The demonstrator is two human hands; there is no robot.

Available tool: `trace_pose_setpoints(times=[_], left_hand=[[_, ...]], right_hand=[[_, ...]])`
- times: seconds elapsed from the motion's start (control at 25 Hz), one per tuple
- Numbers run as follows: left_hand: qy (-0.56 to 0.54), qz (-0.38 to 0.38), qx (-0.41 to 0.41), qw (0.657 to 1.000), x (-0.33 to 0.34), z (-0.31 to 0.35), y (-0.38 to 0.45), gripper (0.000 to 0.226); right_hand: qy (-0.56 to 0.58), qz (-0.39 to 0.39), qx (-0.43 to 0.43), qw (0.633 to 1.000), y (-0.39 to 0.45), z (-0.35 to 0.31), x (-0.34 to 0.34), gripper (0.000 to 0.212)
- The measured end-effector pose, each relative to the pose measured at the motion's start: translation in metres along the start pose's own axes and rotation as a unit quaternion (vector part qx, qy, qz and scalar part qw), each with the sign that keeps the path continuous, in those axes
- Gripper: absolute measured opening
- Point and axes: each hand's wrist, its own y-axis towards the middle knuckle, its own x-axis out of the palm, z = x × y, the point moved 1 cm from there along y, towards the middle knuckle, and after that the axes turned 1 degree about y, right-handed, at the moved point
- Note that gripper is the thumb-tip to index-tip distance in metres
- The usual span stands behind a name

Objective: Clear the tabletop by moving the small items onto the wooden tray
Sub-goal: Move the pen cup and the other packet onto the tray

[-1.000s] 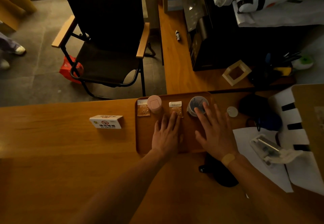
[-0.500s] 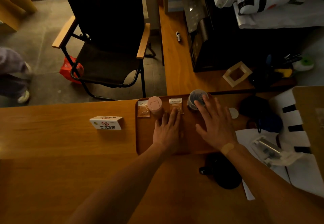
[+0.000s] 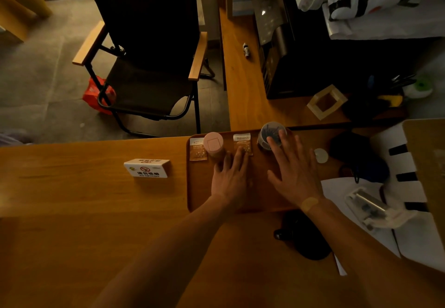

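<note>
The wooden tray [image 3: 197, 187] lies on the table's far side. Along its far edge stand a brown sachet [image 3: 198, 149], a pink round container [image 3: 213, 144], a second sachet [image 3: 242, 142] and a clear cup of dark clips [image 3: 271, 132]. My left hand [image 3: 230, 180] lies flat on the tray, fingers apart, its fingertips touching the second sachet. My right hand [image 3: 293, 172] is spread flat over the tray's right part, fingertips against the cup. Neither hand holds anything.
A white no-smoking sign [image 3: 147, 168] stands on the table left of the tray. A small white disc [image 3: 321, 155], dark pouches [image 3: 361, 160], papers [image 3: 346, 187] and a stapler [image 3: 368, 205] lie to the right. A black item [image 3: 303, 237] sits near my right wrist. A folding chair [image 3: 149, 66] stands beyond the table.
Both hands have slid a little farther across the tray toward its far edge. The view has shifted slightly; the items on the tray stay in place.
</note>
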Motion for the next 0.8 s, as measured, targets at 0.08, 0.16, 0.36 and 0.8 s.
trace_pose_setpoints(times=[0.08, 0.16, 0.36, 0.8], left_hand=[[0.001, 0.006, 0.002, 1.0, 0.0, 0.0, 0.0, 0.075], [0.003, 0.005, 0.003, 1.0, 0.001, -0.001, 0.001, 0.074], [-0.003, 0.018, 0.011, 1.0, 0.003, -0.006, 0.0, 0.074], [-0.142, 0.02, -0.05, 0.988, -0.004, -0.033, -0.089, 0.051]], right_hand=[[0.0, 0.006, -0.004, 1.0, 0.0, 0.0, 0.0, 0.087], [0.006, 0.01, -0.004, 1.0, 0.001, 0.001, 0.001, 0.088], [0.033, 0.012, -0.015, 0.999, -0.001, 0.001, 0.005, 0.089], [0.122, -0.041, 0.053, 0.99, -0.063, -0.073, -0.003, 0.044]])
